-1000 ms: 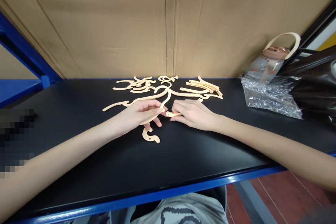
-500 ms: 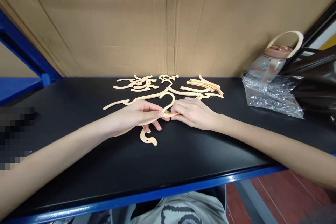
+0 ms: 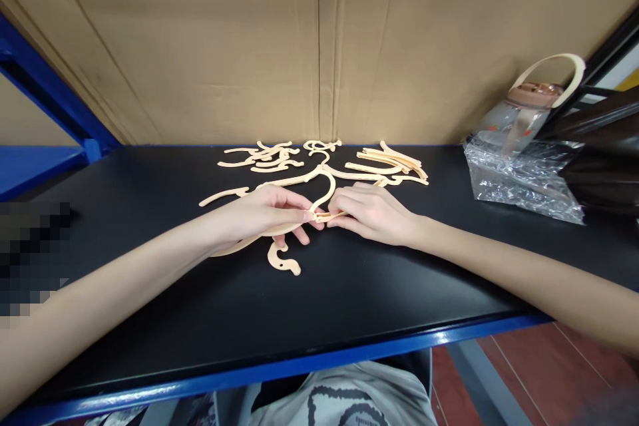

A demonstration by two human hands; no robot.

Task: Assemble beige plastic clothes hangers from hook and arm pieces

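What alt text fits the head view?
Left hand and right hand hold cream hanger pieces close together above a black table. A loose curved piece lies nearer the camera; more pieces lie behind, with a bottle at far right.

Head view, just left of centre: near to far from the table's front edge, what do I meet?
Blue front edge, loose curved piece, left hand, sloping bar of the hanger lying behind it, cluster of curved pieces, cardboard.

On my black tabletop [image 3: 379, 299] (its edge [image 3: 349, 354] is blue) there lie one cream clothes hanger [image 3: 349, 175], several hanger arms [image 3: 392, 158], small curved pieces [image 3: 289, 265] and a plastic bag [image 3: 522, 181].
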